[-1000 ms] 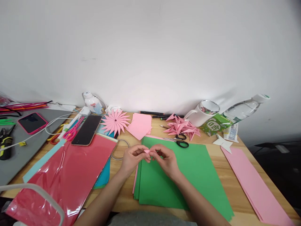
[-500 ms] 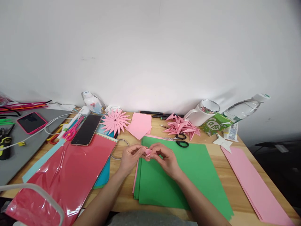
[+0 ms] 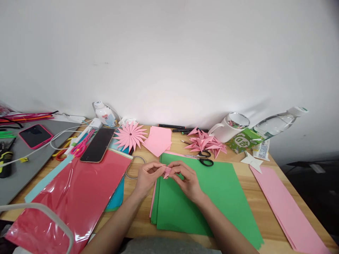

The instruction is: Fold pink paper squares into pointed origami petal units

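Between my fingertips is a small folded piece of pink paper [image 3: 167, 172]. My left hand [image 3: 147, 177] pinches its left side, and my right hand [image 3: 186, 180] grips the right side with thumb and forefinger. Part of the paper is hidden by the fingers. Both hands are above the upper left of a stack of green paper [image 3: 212, 201]. Behind them lie pink paper squares [image 3: 158, 139], a pink folded-paper star wheel [image 3: 130, 135] and a heap of pointed pink folded pieces [image 3: 205, 142]. Black-handled scissors [image 3: 205, 158] rest at the top of the green stack.
A red sheet in clear plastic [image 3: 71, 197] and a phone [image 3: 97, 145] are on the left, with pink scissors [image 3: 82, 144]. On the right stand a white mug [image 3: 229, 127], a green box [image 3: 242, 140] and a tilted water bottle [image 3: 280, 121]. Long pink strips [image 3: 288, 208] lie at the right edge.
The pink paper has turned slightly between my fingers and now shows a downward point. Both hands stay in nearly the same place; the view has shifted a little.
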{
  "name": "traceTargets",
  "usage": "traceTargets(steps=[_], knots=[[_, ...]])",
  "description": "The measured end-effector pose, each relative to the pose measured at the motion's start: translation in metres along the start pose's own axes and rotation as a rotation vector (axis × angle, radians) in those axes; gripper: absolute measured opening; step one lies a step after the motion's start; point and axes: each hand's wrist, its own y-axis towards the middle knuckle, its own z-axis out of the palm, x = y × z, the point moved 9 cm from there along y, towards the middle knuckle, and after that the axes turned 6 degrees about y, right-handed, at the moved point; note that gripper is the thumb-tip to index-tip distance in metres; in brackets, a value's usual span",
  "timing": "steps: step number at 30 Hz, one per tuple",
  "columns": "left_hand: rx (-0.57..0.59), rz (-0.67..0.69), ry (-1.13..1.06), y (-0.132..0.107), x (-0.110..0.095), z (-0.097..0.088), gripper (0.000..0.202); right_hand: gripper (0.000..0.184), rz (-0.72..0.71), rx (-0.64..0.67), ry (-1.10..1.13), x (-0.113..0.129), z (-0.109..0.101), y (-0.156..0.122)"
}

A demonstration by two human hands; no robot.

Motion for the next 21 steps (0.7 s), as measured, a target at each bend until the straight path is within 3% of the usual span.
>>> traceTargets(steps=[16, 21], knots=[[0.042, 0.055, 0.087, -0.0004, -0.0073, 0.0029, 0.020, 0.012, -0.012, 0.021, -0.065, -0.0015, 0.0038, -0.0033], [0.074, -0.002, 0.021, -0.0019, -0.0033, 0.0060, 0.022, 0.015, 0.009, -0.010, -0.039, -0.0029, 0.0020, -0.0035]])
